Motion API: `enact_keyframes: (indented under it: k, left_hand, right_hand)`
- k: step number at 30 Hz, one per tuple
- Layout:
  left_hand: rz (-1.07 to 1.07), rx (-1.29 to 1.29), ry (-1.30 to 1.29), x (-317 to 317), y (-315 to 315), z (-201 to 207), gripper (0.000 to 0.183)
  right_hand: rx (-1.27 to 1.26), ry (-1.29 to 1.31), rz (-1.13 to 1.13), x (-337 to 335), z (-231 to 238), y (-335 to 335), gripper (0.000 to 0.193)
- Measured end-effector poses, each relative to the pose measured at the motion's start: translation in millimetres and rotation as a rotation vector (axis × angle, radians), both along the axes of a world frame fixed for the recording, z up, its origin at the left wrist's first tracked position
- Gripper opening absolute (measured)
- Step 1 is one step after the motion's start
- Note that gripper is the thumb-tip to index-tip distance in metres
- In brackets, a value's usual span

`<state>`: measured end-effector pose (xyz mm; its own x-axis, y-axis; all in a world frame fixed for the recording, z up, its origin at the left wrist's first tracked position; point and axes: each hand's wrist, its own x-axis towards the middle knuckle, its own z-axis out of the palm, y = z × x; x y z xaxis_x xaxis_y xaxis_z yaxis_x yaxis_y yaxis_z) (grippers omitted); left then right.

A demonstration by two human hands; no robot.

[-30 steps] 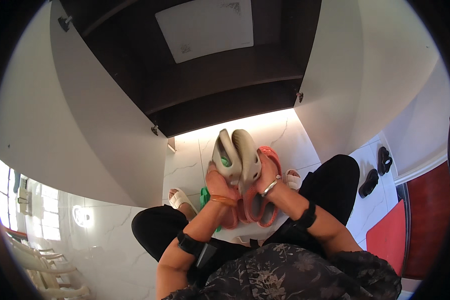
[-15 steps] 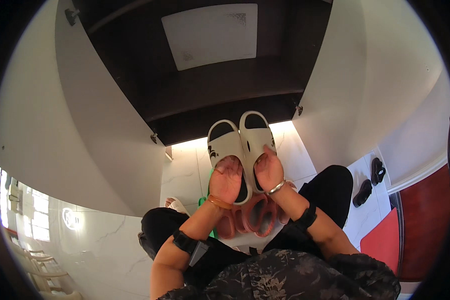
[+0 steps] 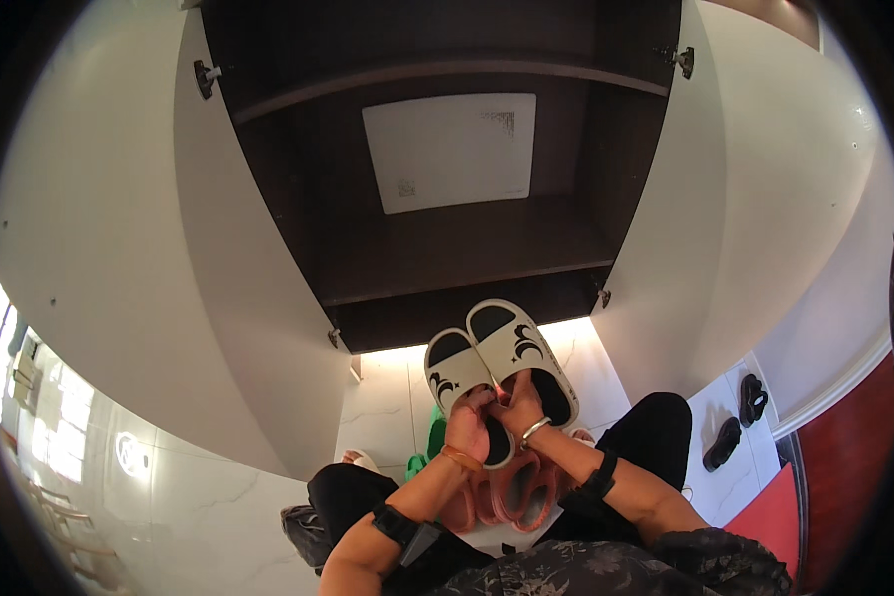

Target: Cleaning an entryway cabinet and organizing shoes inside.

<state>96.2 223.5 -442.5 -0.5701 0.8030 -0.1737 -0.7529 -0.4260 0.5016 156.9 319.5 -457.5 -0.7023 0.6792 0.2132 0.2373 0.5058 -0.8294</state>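
A pair of cream slide sandals with dark insoles is held side by side in front of an open dark cabinet. My left hand (image 3: 470, 429) grips the left sandal (image 3: 451, 375) at its heel end. My right hand (image 3: 521, 401) grips the right sandal (image 3: 517, 348) the same way. The toes point toward the lowest cabinet shelf (image 3: 457, 283). Below my hands a pair of pink-orange sandals (image 3: 512, 497) lies on the white floor, between my knees.
The cabinet's two white doors (image 3: 258, 298) stand open left and right. A white board (image 3: 452, 149) leans at the cabinet's back. Green footwear (image 3: 433, 435) lies by my left knee. Dark shoes (image 3: 737, 422) lie on the floor at the right, near a red mat (image 3: 765, 517).
Both hands have lifted the cream sandals forward and turned them flat, soles down, toward the cabinet. The view has tilted up, showing more of the shelves.
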Motion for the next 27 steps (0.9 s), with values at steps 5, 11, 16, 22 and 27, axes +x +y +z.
enact_keyframes:
  k: [5,11,16,22,27]
  left_hand:
    - [0.111,-0.114,0.032,0.1,5.4,-2.4,0.022]
    - [0.095,-0.202,0.008,5.1,6.7,-0.9,0.027]
    - [0.0,-0.236,0.019,3.4,-2.2,-5.6,0.032]
    - [-0.123,-0.415,0.208,8.2,-10.5,21.9,0.043]
    - [-0.213,-0.345,0.436,-11.5,-24.5,50.6,0.024]
  right_hand:
    - [0.222,-0.186,-0.073,-3.8,7.5,3.8,0.07]
    - [0.206,-0.189,0.022,0.9,-12.2,16.5,0.055]
    - [0.176,-0.272,0.062,6.3,8.5,6.4,0.033]
    - [0.256,-0.15,0.02,-2.8,-41.9,36.6,0.018]
    - [0.16,-0.07,0.135,-43.6,-71.6,70.1,0.023]
